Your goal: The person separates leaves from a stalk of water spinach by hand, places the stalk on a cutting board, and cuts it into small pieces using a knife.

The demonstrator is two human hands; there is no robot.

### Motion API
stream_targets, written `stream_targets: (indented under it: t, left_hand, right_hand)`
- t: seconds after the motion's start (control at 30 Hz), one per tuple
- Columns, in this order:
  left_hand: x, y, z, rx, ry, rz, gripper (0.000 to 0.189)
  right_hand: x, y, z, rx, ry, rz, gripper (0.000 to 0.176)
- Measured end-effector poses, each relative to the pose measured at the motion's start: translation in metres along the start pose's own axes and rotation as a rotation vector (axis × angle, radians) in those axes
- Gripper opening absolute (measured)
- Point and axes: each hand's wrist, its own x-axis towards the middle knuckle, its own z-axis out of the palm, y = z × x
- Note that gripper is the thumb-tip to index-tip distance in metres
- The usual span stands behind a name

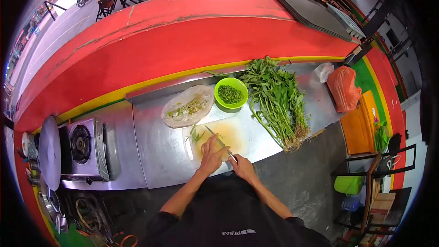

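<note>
My right hand (243, 168) is closed around the handle of a knife (216, 138), whose blade points up and left over a white cutting board (190, 150). Against the blade lies my left hand (211, 158), its fingers stretched out and apart; it seems to touch the knife, with nothing visible held. A few cut green pieces (196, 134) rest on the board near the knife tip. Behind the board stands a lime-green bowl (218, 102) of chopped greens (230, 94). Left of it sits a clear plastic bag (180, 120) with stem trimmings (194, 105) on it.
A large bunch of leafy greens with roots (279, 100) lies to the right on the steel counter (157, 155). Farther right are a red plastic bag (344, 89) and an orange panel (357, 128). A gas stove (82, 144) stands left. A red wall (183, 45) borders the back.
</note>
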Motion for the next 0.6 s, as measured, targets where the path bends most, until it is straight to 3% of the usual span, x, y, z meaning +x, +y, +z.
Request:
stream_targets:
  t: [0.2,0.4,0.6]
  left_hand:
    - [0.007,-0.018,-0.003,0.045,-0.016,-0.039,0.036]
    - [0.021,-0.039,-0.008,0.086,-0.047,-0.053,0.042]
    - [0.031,-0.054,-0.007,0.044,-0.065,-0.087,0.044]
  right_hand:
    - [-0.013,-0.017,-0.005,-0.117,0.033,0.027,0.043]
    - [-0.020,-0.013,-0.007,-0.151,0.145,-0.047,0.039]
    - [-0.025,-0.016,-0.011,-0.113,0.111,0.033,0.036]
